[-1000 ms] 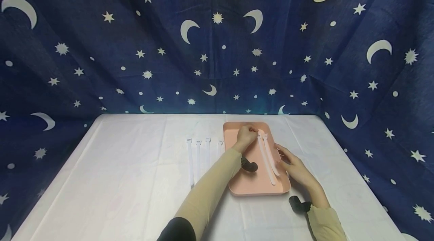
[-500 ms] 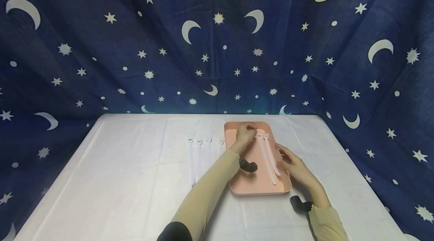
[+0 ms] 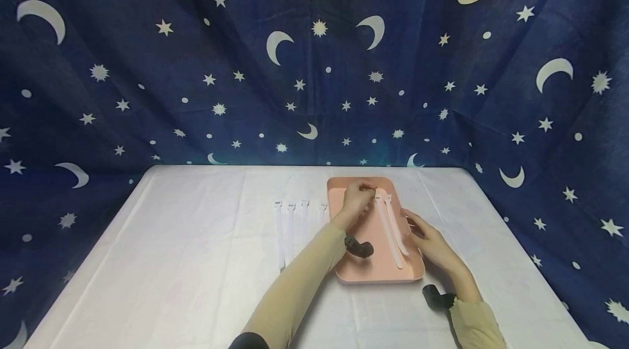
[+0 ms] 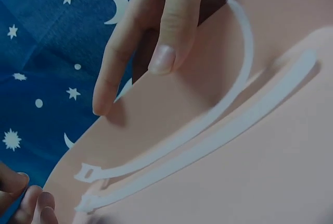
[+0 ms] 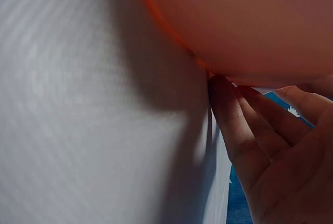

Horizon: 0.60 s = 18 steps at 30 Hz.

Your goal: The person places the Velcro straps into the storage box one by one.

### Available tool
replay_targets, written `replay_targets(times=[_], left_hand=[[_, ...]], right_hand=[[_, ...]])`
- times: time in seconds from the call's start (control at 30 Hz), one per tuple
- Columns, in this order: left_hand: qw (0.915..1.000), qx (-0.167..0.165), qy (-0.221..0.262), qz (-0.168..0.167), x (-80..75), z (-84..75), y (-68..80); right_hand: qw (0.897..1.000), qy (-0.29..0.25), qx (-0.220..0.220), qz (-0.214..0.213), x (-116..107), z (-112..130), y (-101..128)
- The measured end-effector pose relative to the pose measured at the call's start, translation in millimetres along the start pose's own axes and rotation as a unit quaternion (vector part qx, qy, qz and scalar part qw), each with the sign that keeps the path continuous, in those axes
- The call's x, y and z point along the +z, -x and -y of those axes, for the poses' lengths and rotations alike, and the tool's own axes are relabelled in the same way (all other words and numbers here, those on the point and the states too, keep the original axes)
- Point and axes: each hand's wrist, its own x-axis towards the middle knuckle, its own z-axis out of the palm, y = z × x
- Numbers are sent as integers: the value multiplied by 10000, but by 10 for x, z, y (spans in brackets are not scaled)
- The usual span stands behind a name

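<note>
Two slim white straps with slotted heads (image 3: 390, 234) lie side by side in a pink, round-cornered rectangular tray (image 3: 358, 272); one strap's tail curves up against its side wall. The left hand (image 3: 356, 201) is beside the straps' heads, fingers curled; whether it has hold of anything cannot be told. The right hand (image 3: 432, 242) loosely grips the tray's right rim, thumb over it. Four similar white straps (image 3: 280, 234) lie left of the tray on the white-covered surface (image 3: 196, 240).

1. The white surface (image 3: 172, 261) is showing light creases.
2. A pink tray (image 3: 361, 272) is sitting directly on it, right of the middle.
3. Four white straps (image 3: 280, 234) are lying side by side left of the tray, some partly hidden.
</note>
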Motion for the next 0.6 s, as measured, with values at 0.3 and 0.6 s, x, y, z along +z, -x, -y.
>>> replay_targets(times=[0.3,0.6], left_hand=[[9996,240,7,156,-35,1,137],[9989,370,14,285,-77,5,252]], right_hand=[[10000,28,61,8,-4,4,-7],[10000,62,-11,28,1,8,0]])
